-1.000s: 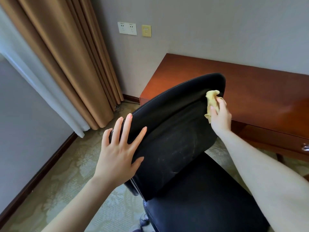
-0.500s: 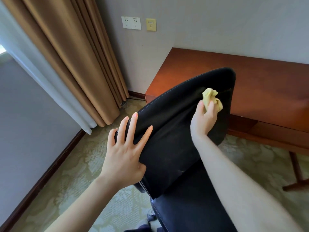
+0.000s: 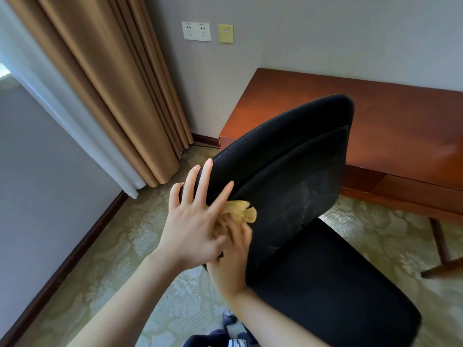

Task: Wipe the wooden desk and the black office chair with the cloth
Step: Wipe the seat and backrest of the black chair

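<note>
A grey wall (image 3: pixel 37 171) is running along the far left down to a dark skirting board (image 3: pixel 75 251). Patterned carpet (image 3: pixel 107 259) is lying open between it and the chair, leaving free room on that side. A white sheer (image 3: pixel 75 116) and a brown curtain (image 3: pixel 112 83) are hanging to the floor behind that gap. On the back wall just right of them, two white sockets (image 3: pixel 196 31) and a yellow plate (image 3: pixel 226 33) are sitting.

The left hand (image 3: pixel 193 221) is resting on the left edge of the black office chair (image 3: pixel 288 176), fingers straight and spread over the backrest rim. Partly under its palm, the right hand (image 3: pixel 234 254), blurred, is gripping the bunched yellow cloth (image 3: pixel 241 211) and pressing it against the lower left of the backrest. Pale smears are showing on the backrest.

The seat (image 3: pixel 325 284) is reaching toward the lower right. Behind the chair the wooden desk (image 3: pixel 388 126) is standing against the wall, its front edge passing close behind the backrest's right side, and one desk leg (image 3: pixel 438 241) is coming down onto the carpet.
</note>
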